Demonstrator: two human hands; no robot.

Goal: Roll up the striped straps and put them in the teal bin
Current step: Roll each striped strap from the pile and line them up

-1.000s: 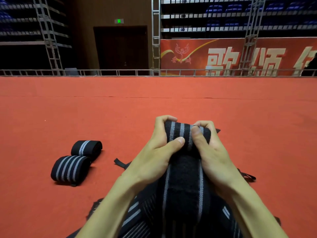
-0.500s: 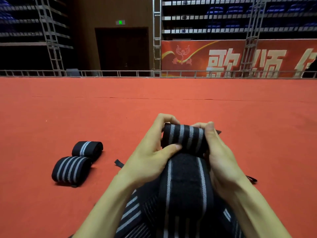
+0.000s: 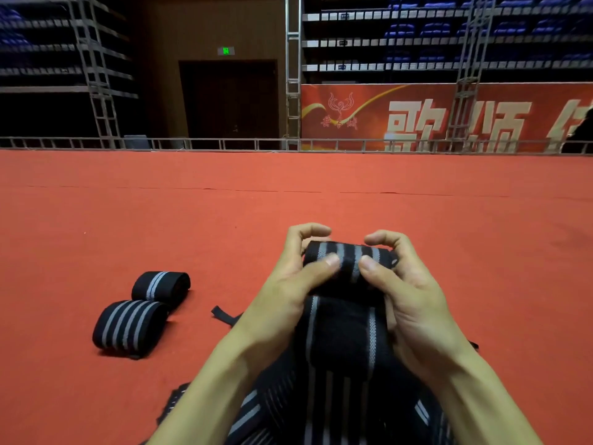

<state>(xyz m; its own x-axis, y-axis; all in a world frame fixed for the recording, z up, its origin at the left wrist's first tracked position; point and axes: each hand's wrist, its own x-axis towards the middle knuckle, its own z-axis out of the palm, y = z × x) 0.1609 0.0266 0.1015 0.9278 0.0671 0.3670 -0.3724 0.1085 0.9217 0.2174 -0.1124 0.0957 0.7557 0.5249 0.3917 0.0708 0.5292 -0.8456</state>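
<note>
Red banner [image 3: 353, 114] "歌颂" behind half-rolled strap [image 3: 348, 279]

Left hand: your left hand [image 3: 288, 284], left of the striped strap [image 3: 348, 255], is bare from knuckles to wrist.
Right hand: your right hand [image 3: 414, 303], right of the striped strap, is bare likewise.
Fingers: your fingers [image 3: 305, 231] are slim, with the knuckle creases showing plainly.
Thumbnails: your left thumbnail [image 3: 332, 260] and right thumbnail [image 3: 365, 262] are short, plain and slightly glossy.
Forearms: your left forearm [image 3: 205, 390] and right forearm [image 3: 491, 403], below the striped strap, are bare as far as the view reaches.
</note>
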